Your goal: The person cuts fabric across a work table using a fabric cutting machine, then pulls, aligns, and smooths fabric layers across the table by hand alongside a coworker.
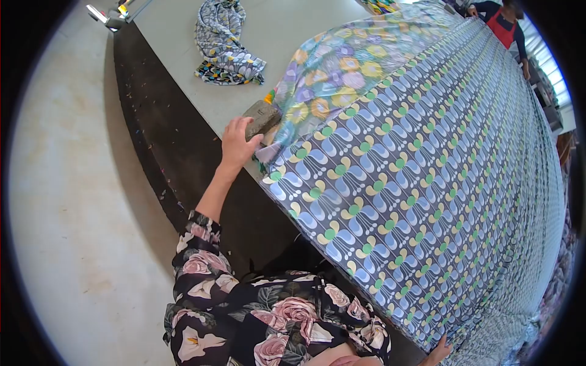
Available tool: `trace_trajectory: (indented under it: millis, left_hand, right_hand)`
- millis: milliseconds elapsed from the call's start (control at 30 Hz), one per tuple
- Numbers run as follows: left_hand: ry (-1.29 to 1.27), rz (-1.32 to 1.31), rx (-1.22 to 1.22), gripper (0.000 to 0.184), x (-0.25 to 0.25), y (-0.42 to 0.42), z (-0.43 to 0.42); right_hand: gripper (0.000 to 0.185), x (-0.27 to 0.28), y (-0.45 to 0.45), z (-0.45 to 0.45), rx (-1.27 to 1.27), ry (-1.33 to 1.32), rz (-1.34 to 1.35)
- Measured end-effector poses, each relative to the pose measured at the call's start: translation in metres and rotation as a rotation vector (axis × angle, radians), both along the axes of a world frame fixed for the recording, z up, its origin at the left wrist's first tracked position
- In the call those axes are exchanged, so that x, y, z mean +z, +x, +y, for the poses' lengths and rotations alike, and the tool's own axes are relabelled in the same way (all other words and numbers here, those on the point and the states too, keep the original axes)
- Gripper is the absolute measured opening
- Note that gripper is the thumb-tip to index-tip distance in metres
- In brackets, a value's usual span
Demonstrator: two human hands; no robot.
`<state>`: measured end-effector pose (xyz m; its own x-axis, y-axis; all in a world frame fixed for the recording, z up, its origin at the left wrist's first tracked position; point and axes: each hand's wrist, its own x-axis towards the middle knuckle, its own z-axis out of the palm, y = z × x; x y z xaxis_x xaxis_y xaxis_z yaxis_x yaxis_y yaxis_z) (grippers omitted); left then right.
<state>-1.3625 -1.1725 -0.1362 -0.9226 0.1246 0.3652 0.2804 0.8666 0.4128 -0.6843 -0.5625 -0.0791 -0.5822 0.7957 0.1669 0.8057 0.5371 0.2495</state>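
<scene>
My left hand (239, 145) grips the near end of a rough grey block, like a brick (264, 119), with thumb and fingers on either side. The block rests at the table's edge, against the corner of a sheer pastel fabric with flower shapes (329, 85). Beside it, a wide grey fabric printed in blue, green and yellow (397, 201) lies spread over the table. At the bottom, my right hand (437, 352) is closed at this fabric's near edge; its fingers are partly out of sight.
A crumpled patterned cloth (226, 46) lies on the pale tabletop (168, 36) at the back left. Another person (503, 27) stands at the far right end of the fabric, with hands near it. Dark matting with scraps (165, 122) runs along the table's left side.
</scene>
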Motion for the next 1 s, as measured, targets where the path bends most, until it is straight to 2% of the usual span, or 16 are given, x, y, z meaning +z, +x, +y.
trace_trajectory:
  millis: [67, 133, 167, 233, 300, 400, 467, 500, 567, 633, 700, 767, 867, 933, 967, 1000]
  left_hand:
    - [-0.096, 0.012, 0.016, 0.056, -0.021, -0.015, -0.007]
    - [-0.191, 0.026, 0.025, 0.060, -0.030, -0.027, -0.012]
    - [-0.204, 0.009, 0.012, 0.063, -0.031, -0.032, -0.011]
    - [-0.213, 0.000, -0.025, 0.065, -0.029, -0.040, -0.008]
    - [-0.095, -0.109, -0.061, 0.066, -0.020, -0.043, -0.008]
    - [0.112, -0.197, -0.042, 0.062, -0.021, -0.047, -0.010]
    - [0.434, -0.475, -0.013, 0.060, 0.010, -0.034, 0.001]
    - [0.494, -0.533, -0.011, 0.060, 0.032, -0.023, 0.009]
    - [0.549, -0.596, -0.024, 0.059, 0.078, 0.004, 0.030]
    - [0.626, -0.611, -0.163, 0.059, 0.118, 0.033, 0.055]
    - [0.415, -0.443, -0.336, 0.059, 0.143, 0.063, 0.082]
    - [0.252, -0.403, -0.503, 0.062, 0.165, 0.095, 0.114]
    - [0.146, -0.357, -0.674, 0.064, 0.153, 0.141, 0.147]
    - [0.027, -0.354, -0.786, 0.069, 0.139, 0.166, 0.162]
    - [0.023, -0.359, -0.799, 0.069, 0.130, 0.176, 0.165]
    - [-0.039, -0.325, -0.786, 0.069, 0.122, 0.183, 0.166]
  right_hand:
    - [0.057, -0.002, 0.001, -0.002, -0.042, -0.092, -0.015]
    - [0.071, 0.019, -0.044, -0.036, -0.207, -0.162, 0.406]
    - [0.071, 0.025, -0.060, -0.043, -0.219, -0.154, 0.414]
    - [0.034, 0.031, -0.074, -0.058, -0.332, -0.431, 0.635]
    - [0.033, 0.023, -0.064, -0.054, -0.332, -0.397, 0.746]
    - [0.032, 0.015, -0.054, -0.047, -0.486, -0.394, 0.697]
    - [0.038, 0.006, -0.044, -0.043, -0.288, -0.352, 0.768]
    - [0.038, 0.003, -0.037, -0.040, -0.312, -0.334, 0.783]
    - [0.041, 0.000, -0.026, -0.033, -0.330, -0.553, 0.885]
    - [0.040, 0.016, -0.054, -0.048, -0.342, -0.532, 0.861]
    - [0.039, 0.021, -0.058, -0.054, -0.367, -0.512, 0.845]
    - [0.036, 0.027, -0.070, -0.062, -0.377, -0.515, 0.933]
    - [0.029, 0.029, -0.060, -0.060, -0.432, -0.499, 0.860]
    - [0.032, 0.034, -0.069, -0.067, -0.398, -0.654, 1.083]
    - [0.038, 0.036, -0.072, -0.069, -0.401, -0.631, 1.095]
    - [0.037, 0.035, -0.071, -0.070, -0.390, -0.615, 1.095]
